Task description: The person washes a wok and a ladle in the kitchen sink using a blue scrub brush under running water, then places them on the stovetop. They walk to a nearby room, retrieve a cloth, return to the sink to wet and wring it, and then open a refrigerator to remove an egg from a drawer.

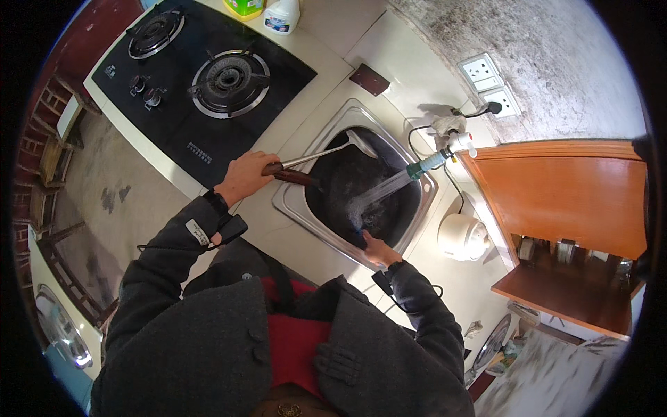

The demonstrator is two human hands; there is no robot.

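My left hand (249, 174) grips the wooden grip of a metal-shafted spatula (311, 157), whose head rests in the far part of a dark wok (333, 208). The wok sits in a stainless steel sink (292, 202), and its brown handle (295, 176) lies under the spatula, close to my left fingers. Water streams from a green nozzle on the faucet (427, 164) into the wok. My right hand (381, 250), at the near rim, is closed on a small blue item (359, 233) under the stream; its kind cannot be told.
A black gas hob (229, 140) lies left of the sink, with a spray bottle (281, 18) and a green-yellow container (244, 7) behind it. Right of the sink stand a white electric appliance (462, 237) and an orange wooden cabinet (563, 198). A cable runs to the wall socket (500, 101).
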